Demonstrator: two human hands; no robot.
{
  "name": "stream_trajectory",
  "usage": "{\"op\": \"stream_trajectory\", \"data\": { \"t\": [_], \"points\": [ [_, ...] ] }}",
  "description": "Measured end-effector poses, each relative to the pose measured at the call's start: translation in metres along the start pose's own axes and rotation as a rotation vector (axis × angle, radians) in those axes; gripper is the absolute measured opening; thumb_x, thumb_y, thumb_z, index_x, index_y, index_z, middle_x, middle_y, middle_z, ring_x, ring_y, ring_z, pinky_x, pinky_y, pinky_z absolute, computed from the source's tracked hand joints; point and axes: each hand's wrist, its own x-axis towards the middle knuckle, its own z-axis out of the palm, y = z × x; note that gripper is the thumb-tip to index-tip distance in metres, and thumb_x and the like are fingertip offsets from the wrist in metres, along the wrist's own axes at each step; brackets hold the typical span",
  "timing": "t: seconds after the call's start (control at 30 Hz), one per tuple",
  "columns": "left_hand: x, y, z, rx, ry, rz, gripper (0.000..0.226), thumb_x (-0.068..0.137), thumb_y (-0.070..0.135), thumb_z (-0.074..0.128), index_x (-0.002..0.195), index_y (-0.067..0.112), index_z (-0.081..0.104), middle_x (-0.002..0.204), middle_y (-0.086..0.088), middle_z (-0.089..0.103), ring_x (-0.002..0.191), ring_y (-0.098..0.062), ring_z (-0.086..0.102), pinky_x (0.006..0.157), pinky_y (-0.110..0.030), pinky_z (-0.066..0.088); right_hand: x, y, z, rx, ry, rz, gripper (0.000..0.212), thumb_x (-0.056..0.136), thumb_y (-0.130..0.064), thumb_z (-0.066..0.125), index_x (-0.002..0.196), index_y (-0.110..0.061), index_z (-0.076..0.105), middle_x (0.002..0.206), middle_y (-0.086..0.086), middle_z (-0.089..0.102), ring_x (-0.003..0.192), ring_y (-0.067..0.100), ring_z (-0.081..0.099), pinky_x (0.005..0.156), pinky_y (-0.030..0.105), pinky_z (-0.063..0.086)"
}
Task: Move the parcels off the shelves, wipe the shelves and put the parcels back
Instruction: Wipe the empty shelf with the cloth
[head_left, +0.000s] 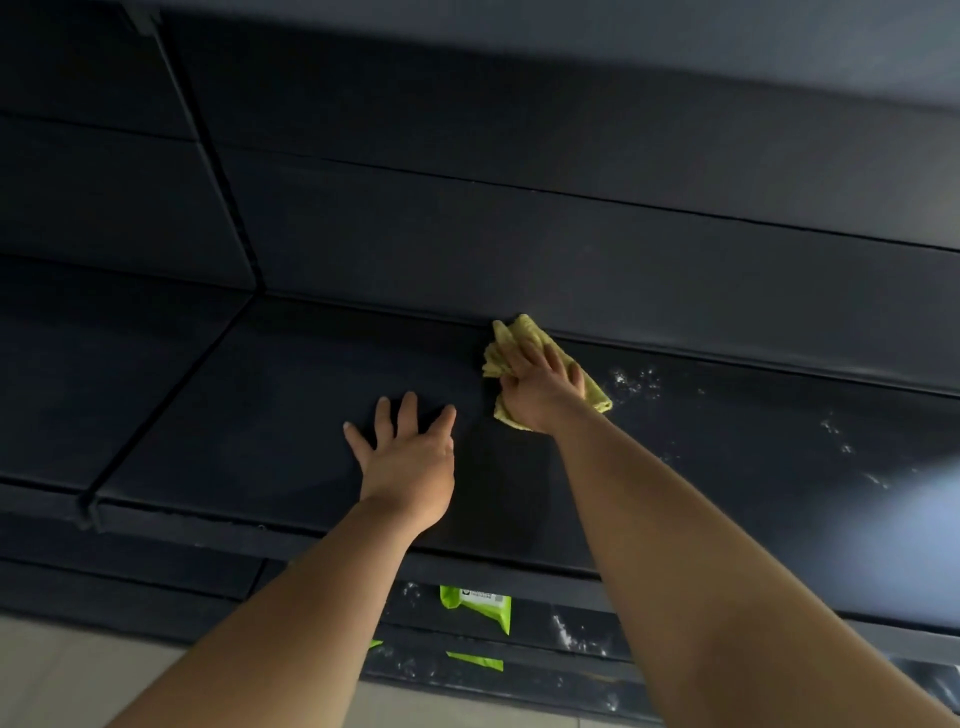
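This is the wiping step. The upper shelf (234, 405) carries no parcels in view, and the right hand (540, 384) has its grip closed on a bunched yellow-green cloth (519, 338), pressing it down at the back of the shelf where the board meets the back panel (519, 249). The left hand (410, 452) lies flat on the shelf just beside it with fingers spread, its grip wide and holding nothing; it looks like a brace for the reach. To the right of the cloth, white specks (636, 379) are scattered across the dark surface, so that stretch seems not yet wiped, while the part to the left looks clean. The next move probably calls for dragging the cloth rightwards over the specks and forward to the front edge, keeping pressure even and the cloth from slipping out of the fingers. A green parcel (478, 605) shows below the front edge, lying on the lower shelf (571, 631), which is dusty too. Putting parcels back should wait until the wiping is done.
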Motion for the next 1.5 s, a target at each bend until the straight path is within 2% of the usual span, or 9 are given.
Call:
{"op": "stream_trajectory", "data": {
  "t": [0.2,0.4,0.63,0.83,1.0,1.27,1.43,1.5],
  "points": [
    [0.002,0.019,0.005,-0.004,0.020,0.009,0.048,0.102,0.031,0.027,0.148,0.040,0.016,0.159,-0.006,0.003,0.145,-0.034,-0.003,0.110,-0.067,0.000,-0.009,0.066,-0.011,0.031,0.040,0.215,0.057,0.099,-0.048,0.019,0.151,-0.041,-0.001,0.161,-0.011,-0.008,0.148,0.019,-0.010,0.117,0.052,-0.005],
    [0.004,0.021,-0.001,0.033,-0.062,-0.002,0.057,0.100,0.026,0.036,0.149,0.039,0.008,0.159,-0.007,-0.002,0.145,-0.034,-0.005,0.110,-0.068,0.004,-0.044,0.100,-0.007,0.067,0.075,0.367,0.059,0.098,-0.047,0.018,0.151,-0.041,-0.007,0.161,-0.007,-0.010,0.147,0.025,-0.015,0.114,0.058,-0.010],
    [-0.022,0.033,-0.004,0.002,-0.064,0.022,0.056,0.099,0.028,0.038,0.150,0.032,0.015,0.158,-0.007,0.003,0.146,-0.031,0.001,0.113,-0.063,0.008,-0.083,0.066,0.010,0.029,0.004,0.259,0.057,0.097,-0.050,0.018,0.150,-0.042,-0.004,0.160,-0.004,-0.016,0.145,0.030,-0.020,0.111,0.063,-0.013],
    [-0.057,0.040,-0.007,-0.042,-0.046,0.042,0.052,0.099,0.028,0.041,0.148,0.029,0.025,0.157,-0.003,0.011,0.145,-0.028,0.008,0.116,-0.055,0.011,-0.115,0.036,0.025,0.009,-0.049,0.120,0.057,0.097,-0.052,0.019,0.149,-0.045,-0.004,0.159,-0.005,-0.019,0.144,0.029,-0.023,0.110,0.061,-0.016],
    [-0.076,0.041,-0.004,-0.027,-0.019,0.037,0.049,0.101,0.026,0.037,0.148,0.027,0.026,0.157,-0.002,0.014,0.145,-0.025,0.011,0.117,-0.049,0.014,-0.138,0.054,0.025,0.025,-0.059,0.100,0.058,0.095,-0.054,0.016,0.150,-0.044,-0.002,0.159,-0.008,-0.017,0.145,0.022,-0.022,0.112,0.055,-0.017],
    [-0.090,0.034,-0.001,-0.036,0.032,0.063,0.046,0.102,0.027,0.034,0.148,0.020,0.030,0.155,-0.001,0.022,0.141,-0.024,0.022,0.115,-0.038,0.024,-0.174,0.119,0.022,0.103,-0.021,0.233,0.052,0.098,-0.044,0.008,0.149,-0.046,0.000,0.160,-0.010,-0.014,0.146,0.017,-0.018,0.115,0.050,-0.015],
    [-0.092,0.027,-0.004,-0.132,0.006,0.077,0.047,0.101,0.027,0.037,0.146,0.014,0.033,0.154,-0.001,0.026,0.138,-0.022,0.029,0.112,-0.033,0.030,-0.181,0.125,0.021,0.060,0.017,0.206,0.050,0.101,-0.042,0.021,0.150,-0.043,0.009,0.161,-0.008,-0.008,0.147,0.019,-0.013,0.117,0.048,-0.011],
    [-0.092,0.024,-0.006,-0.156,-0.020,0.091,0.048,0.101,0.027,0.039,0.147,0.013,0.032,0.155,-0.001,0.025,0.139,-0.021,0.030,0.113,-0.033,0.030,-0.184,0.116,0.025,0.032,0.012,0.170,0.051,0.102,-0.040,0.020,0.151,-0.043,0.007,0.161,-0.008,-0.009,0.147,0.020,-0.015,0.117,0.049,-0.011]
  ]
}}
